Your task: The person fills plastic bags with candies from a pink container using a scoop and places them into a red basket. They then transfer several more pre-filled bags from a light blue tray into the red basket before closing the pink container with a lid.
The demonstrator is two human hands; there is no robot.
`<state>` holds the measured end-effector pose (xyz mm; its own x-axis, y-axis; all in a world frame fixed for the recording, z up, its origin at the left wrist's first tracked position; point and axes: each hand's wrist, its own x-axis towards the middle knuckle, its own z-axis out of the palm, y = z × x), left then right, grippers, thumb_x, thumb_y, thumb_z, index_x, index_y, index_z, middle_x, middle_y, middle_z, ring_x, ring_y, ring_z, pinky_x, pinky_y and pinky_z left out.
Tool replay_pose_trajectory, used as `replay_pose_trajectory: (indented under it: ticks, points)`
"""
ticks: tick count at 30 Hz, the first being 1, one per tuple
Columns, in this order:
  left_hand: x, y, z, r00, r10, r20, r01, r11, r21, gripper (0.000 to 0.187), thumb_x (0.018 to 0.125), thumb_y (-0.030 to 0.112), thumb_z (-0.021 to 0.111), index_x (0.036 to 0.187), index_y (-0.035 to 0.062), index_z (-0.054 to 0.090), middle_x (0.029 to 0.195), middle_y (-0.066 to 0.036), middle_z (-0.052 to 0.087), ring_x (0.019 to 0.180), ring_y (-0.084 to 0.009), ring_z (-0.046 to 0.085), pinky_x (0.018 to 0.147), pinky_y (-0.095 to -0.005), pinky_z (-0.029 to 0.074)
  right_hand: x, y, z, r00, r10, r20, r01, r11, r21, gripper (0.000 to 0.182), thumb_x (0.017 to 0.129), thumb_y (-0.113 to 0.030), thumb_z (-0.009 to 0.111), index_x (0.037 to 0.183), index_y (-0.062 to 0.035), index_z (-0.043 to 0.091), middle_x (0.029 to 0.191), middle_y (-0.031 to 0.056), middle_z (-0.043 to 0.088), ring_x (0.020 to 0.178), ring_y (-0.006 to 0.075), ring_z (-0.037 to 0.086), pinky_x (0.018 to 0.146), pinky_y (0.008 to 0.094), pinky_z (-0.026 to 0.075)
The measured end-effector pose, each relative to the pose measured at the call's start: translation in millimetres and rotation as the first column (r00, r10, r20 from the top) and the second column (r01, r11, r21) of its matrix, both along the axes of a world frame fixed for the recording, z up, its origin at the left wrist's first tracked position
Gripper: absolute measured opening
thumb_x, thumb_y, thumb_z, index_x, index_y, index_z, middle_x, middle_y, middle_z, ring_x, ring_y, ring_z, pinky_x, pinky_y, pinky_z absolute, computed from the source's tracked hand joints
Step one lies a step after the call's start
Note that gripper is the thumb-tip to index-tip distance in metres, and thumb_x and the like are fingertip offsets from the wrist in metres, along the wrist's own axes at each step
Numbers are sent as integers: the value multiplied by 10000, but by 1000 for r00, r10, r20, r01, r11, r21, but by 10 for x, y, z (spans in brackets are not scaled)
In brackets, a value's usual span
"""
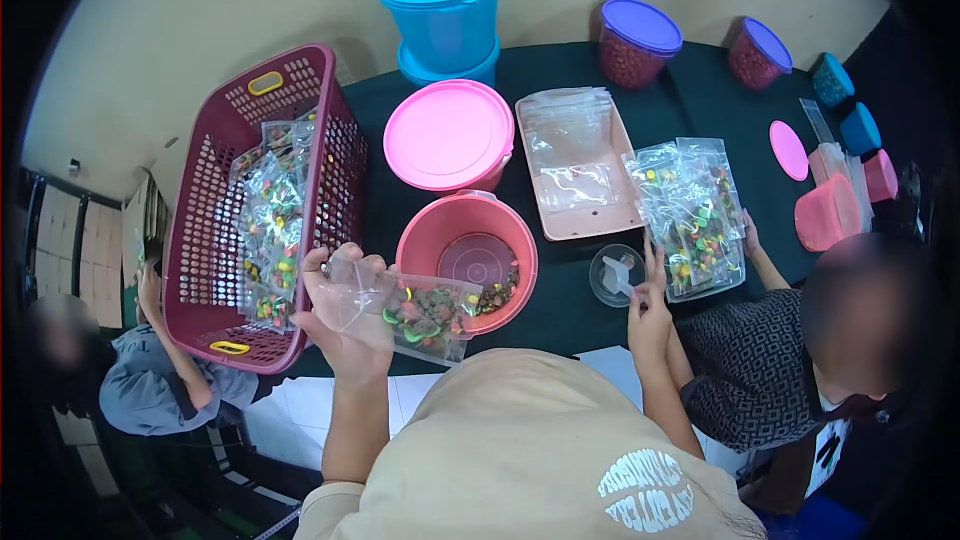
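My left hand [345,315] grips a clear plastic bag [420,315] partly filled with brown, green, red and yellow pieces, tilted beside the open pink tub [410,245]. More of the same pieces lie low in the tub's right side. My right hand [650,325] is closed on a small whitish plastic scoop [619,277], pinching its end over a round clear bowl [598,290]. A co-worker's hand [655,265] is just above my right hand, at the edge of a container piled with filled bags [690,210].
A maroon basket [325,170] with filled bags stands left. Behind the tub are a pink-lidded container [450,135] and stacked blue containers [443,5]. A pale tray [575,225] holds flat bags. Purple-lidded tubs [640,45] stand farther back. People sit on both sides.
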<state>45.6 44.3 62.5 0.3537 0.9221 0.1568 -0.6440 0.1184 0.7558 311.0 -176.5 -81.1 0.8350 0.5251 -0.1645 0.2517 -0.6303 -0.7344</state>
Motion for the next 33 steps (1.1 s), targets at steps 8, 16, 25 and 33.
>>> replay_pose_trajectory:
  ticks: [8,16,25,33]
  points:
    - [104,-62,59,992,39,-122,-30,997,76,653,791,176,650,1306,168,248,1275,-169,439,1168,-338,476,1004,-478,389,-81,-333,-859,951,-128,-280,173,974,143,276,823,0,581,1081,-11,485,1189,190,533,1028,300,585,742,351,529]
    - [-122,-49,296,954,182,-237,-105,946,306,602,790,210,628,1281,133,288,1283,-215,420,1168,-351,474,998,-460,379,-264,798,579,828,439,349,-481,876,40,335,788,-78,616,1115,-44,549,1284,163,496,1217,331,446,985,435,358]
    - [-450,-111,134,910,228,-345,-142,956,258,635,768,232,675,1262,117,293,1264,-215,436,1112,-333,526,955,-407,424,-434,2679,185,491,558,669,-709,703,-66,238,823,-168,588,1055,-116,575,1134,49,572,1157,213,495,935,548,322]
    - [-747,21,46,923,224,-313,-140,953,270,593,787,219,674,1236,140,295,1249,-234,464,1121,-345,519,983,-445,383,-811,1373,490,334,743,579,-876,472,-101,143,820,-167,613,959,-134,605,1106,23,576,1148,193,509,1023,592,251]
